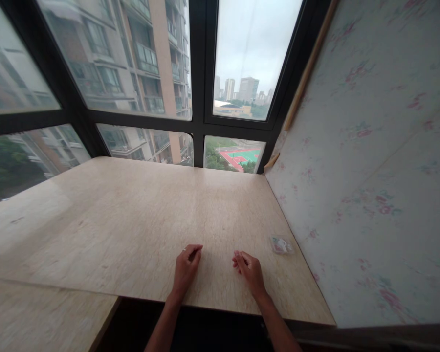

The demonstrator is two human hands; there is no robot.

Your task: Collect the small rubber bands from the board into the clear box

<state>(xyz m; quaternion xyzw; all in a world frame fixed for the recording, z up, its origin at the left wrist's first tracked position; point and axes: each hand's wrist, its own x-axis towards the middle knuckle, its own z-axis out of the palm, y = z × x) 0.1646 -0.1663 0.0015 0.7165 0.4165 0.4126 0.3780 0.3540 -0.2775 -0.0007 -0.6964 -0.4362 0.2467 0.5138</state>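
My left hand [187, 264] rests just above or on the stone-look counter, its fingers curled and the thumb pressed against the forefinger. A ring shows on one of its fingers. Across a short gap, my right hand [248, 269] is likewise closed, thumb and fingertips pinched together and turned toward the left one. Whatever either pinch holds, if anything, is too small or hidden to make out. To the right of my right hand lies a small clear plastic box [281, 245] with something pale and reddish inside; no hand touches it.
The beige counter [132, 210] reaches back to dark-framed windows [198, 129]. A wall with flowered paper [374, 195] bounds it on the right. At the lower left another beige slab [44, 313] adjoins it, beside a dark opening [143, 318] below the front edge.
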